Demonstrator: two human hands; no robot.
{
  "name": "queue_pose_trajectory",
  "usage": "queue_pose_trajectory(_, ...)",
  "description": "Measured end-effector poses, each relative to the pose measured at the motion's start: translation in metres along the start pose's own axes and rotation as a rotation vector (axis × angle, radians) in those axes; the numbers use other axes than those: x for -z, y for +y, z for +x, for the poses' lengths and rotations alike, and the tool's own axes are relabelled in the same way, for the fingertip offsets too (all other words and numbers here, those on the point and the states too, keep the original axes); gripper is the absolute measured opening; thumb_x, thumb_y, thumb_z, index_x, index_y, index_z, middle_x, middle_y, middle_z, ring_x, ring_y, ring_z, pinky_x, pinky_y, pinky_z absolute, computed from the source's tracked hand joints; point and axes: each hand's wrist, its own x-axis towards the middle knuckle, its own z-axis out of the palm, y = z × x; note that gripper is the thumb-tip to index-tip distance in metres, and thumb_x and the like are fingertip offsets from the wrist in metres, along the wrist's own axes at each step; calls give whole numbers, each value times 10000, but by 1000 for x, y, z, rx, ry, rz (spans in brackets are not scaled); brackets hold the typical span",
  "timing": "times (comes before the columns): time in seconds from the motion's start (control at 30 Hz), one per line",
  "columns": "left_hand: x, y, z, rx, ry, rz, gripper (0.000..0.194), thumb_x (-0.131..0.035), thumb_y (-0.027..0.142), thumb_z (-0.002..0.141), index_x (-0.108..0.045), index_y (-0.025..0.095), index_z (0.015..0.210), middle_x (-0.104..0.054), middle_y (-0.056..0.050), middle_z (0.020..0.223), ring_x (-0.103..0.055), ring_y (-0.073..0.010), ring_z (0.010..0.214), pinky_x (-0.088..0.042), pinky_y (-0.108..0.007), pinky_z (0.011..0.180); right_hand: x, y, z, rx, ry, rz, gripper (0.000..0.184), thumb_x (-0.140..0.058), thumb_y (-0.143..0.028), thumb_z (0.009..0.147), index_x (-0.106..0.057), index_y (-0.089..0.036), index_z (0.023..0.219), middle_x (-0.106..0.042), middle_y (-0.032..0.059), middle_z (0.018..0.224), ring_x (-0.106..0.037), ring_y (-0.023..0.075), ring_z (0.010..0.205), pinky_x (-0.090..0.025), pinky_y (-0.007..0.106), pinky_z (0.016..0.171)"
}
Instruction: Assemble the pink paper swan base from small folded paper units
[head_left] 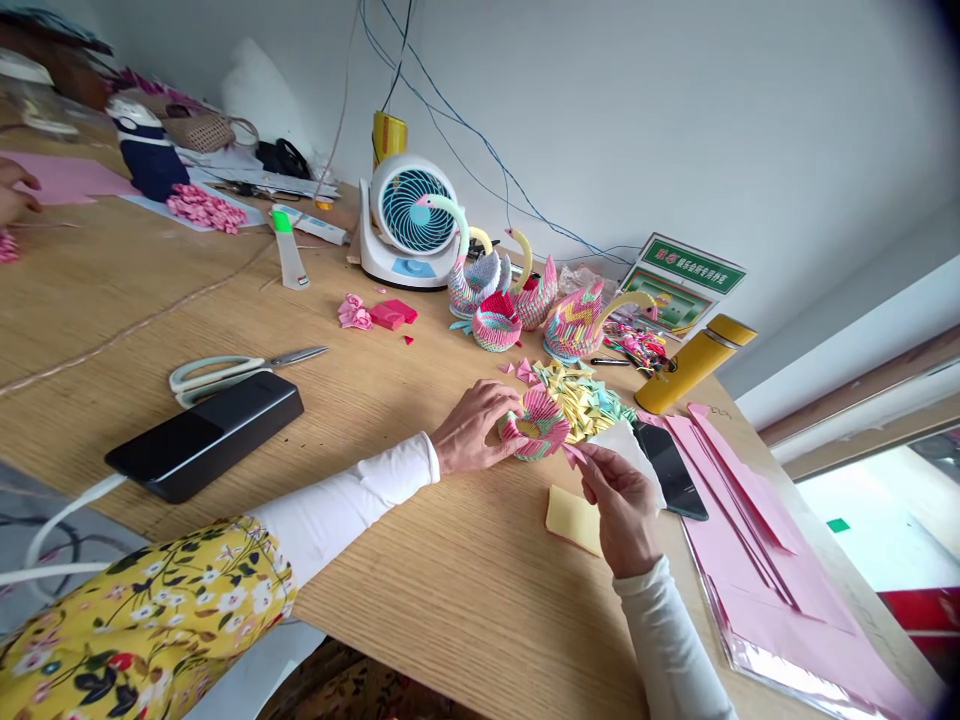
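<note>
On the wooden counter (427, 570), a round origami bowl (551, 425) of pink, green and yellow folded units sits just in front of the person, near a heap of loose pieces. The left hand (480, 428) curves around its left side, fingers clamped on the wall. The right hand (624, 500) has its thumb and fingers pinched together on a small pink folded piece (574, 455), held right at the bowl's right edge — whether the two touch, I cannot tell.

Behind the bowl spread yellow folded triangles (574, 400), with green folded triangles (611, 403) to their right. Beyond them stand a pink-and-yellow origami swan (574, 322) and a small origami basket (496, 328) with a red inner side, with more swans behind; a white desk fan (416, 215) is at the back.

Near the right hand lie a pale yellow pad (573, 517) and a black smartphone (670, 470), the latter beside pink paper sheets (772, 560). A yellow cylindrical bottle (694, 365) leans beyond the phone. Well to the left are white-handled scissors (225, 370) and a black rectangular device (202, 440); at the far left edge, another person's hand (15, 190) shows — partly cut off.
</note>
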Motion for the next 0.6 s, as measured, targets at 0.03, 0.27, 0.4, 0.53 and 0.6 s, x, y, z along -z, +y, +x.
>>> queue_pose_trajectory(0.03,1,3,0,-4,19,-6,230,-601,317,813,-569,166,984,-591,-94,1058,-491,-232,1047,-393,-399,954,-5,-1,-2,4,-13,13,296,-785,-359,654,-714,-166,868,-633,12,697,-369,48,482,-256,205,422)
queue_pose_trajectory(0.27,3,30,-6,-64,3,-170,250,-563,267,852,-569,166,1080,-644,-80,1049,-558,-197,997,-406,-349,919,-36,-19,-17,-133,-109,215,338,-809,-319,618,-656,-168,879,-599,-25,653,-319,17,419,-206,174,375)
queue_pose_trajectory(0.4,1,36,-8,-30,-38,-337,200,-550,275,881,-601,155,1033,-662,-79,998,-588,-170,965,-431,-310,896,-40,-24,-21,-235,-164,295,321,-821,-292,603,-622,-164,819,-502,-69,574,-303,14,415,-190,150,362)
queue_pose_trajectory(0.53,-1,37,-7,166,-71,-566,202,-578,310,868,-636,136,953,-667,-71,923,-606,-140,834,-470,-252,773,-38,-26,-22,-295,-245,306,279,-787,-306,658,-631,-165,841,-428,-83,542,-275,22,425,-207,137,354)
queue_pose_trajectory(0.6,-1,39,-6,338,-78,-727,239,-598,354,851,-644,127,910,-674,-63,864,-611,-137,792,-473,-241,727,-36,-29,-22,-296,-289,291,267,-757,-321,697,-638,-169,881,-494,-56,608,-291,25,443,-219,138,360)
